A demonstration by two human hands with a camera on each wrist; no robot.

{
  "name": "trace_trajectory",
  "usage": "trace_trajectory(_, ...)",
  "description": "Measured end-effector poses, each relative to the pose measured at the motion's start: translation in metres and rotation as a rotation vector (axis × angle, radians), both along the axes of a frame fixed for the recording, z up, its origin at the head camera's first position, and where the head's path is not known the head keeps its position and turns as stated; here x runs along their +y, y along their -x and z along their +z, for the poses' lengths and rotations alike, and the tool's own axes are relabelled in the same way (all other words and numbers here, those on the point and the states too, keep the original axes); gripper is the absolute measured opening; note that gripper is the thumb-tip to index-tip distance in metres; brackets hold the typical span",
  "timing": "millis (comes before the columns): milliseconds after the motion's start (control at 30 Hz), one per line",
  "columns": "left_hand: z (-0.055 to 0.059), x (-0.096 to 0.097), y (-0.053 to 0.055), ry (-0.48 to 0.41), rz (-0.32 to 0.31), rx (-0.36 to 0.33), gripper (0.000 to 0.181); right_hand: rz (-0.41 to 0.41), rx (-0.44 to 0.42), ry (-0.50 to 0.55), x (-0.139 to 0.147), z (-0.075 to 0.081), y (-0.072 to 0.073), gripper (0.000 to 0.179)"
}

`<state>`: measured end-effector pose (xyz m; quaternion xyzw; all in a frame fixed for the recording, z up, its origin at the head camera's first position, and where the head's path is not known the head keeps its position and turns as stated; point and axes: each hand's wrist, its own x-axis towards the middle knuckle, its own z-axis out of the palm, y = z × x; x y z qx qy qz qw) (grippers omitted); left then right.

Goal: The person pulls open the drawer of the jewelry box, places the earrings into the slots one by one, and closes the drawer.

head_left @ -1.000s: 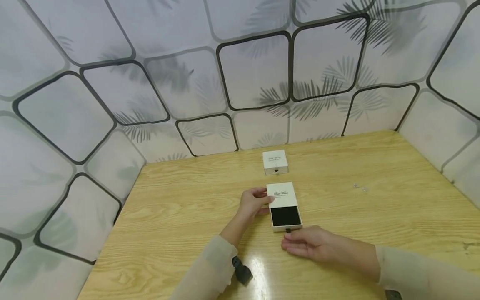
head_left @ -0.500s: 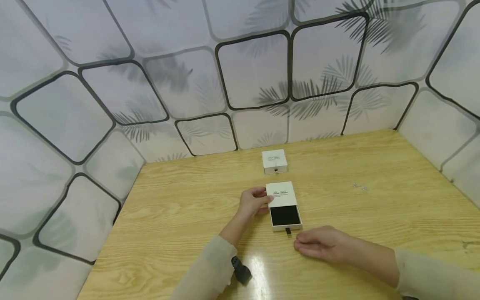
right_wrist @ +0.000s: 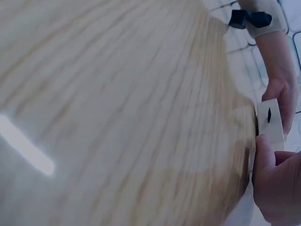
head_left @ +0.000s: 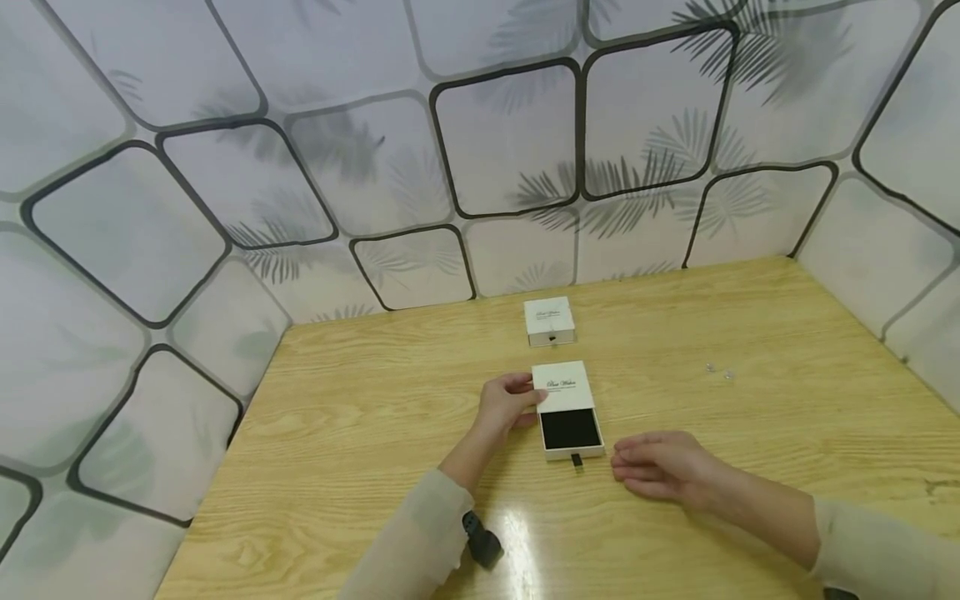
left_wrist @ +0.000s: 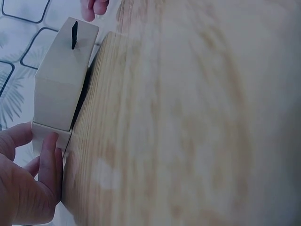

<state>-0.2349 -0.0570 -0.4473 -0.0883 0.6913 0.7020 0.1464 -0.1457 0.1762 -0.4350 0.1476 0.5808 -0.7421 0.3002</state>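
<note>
A small white drawer-style gift box [head_left: 564,387] with cursive lettering lies on the table, its drawer pulled partway out toward me. Black padding [head_left: 572,429] lines the drawer, and a black pull tab [head_left: 577,460] sticks out from its front. My left hand [head_left: 504,403] holds the sleeve by its left side, thumb over the top edge; the left wrist view shows its fingers against the box's side [left_wrist: 52,96]. To the right of the drawer's front corner, apart from it, is my right hand [head_left: 663,468], fingers loosely bent and holding nothing.
A second, closed white box [head_left: 550,322] stands behind the first, near the wall. Farther right lie tiny clear shiny pieces [head_left: 718,372], too small to identify. The wooden table [head_left: 360,417] meets patterned walls at the back and sides.
My right hand has let go of the pull tab and moved right, away from the drawer. The left hand and the half-open box stay in place.
</note>
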Motion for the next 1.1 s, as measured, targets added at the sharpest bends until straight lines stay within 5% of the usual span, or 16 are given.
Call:
trace_trajectory(533, 0.002, -0.001, -0.001, -0.021, 0.011, 0.015, 0.041, 0.045, 0.238, -0.260, 0.028, 0.005, 0.019, 0.030)
trace_trajectory(833, 0.004, -0.001, 0.000, -0.029, 0.005, -0.008, 0.041, 0.036, 0.294, -0.272, 0.049, 0.011, 0.030, 0.031)
trace_trajectory(1100, 0.002, -0.001, -0.001, -0.023, 0.002, 0.005, 0.040, -0.050, 0.277, -0.187, 0.071, 0.010, 0.036, 0.019)
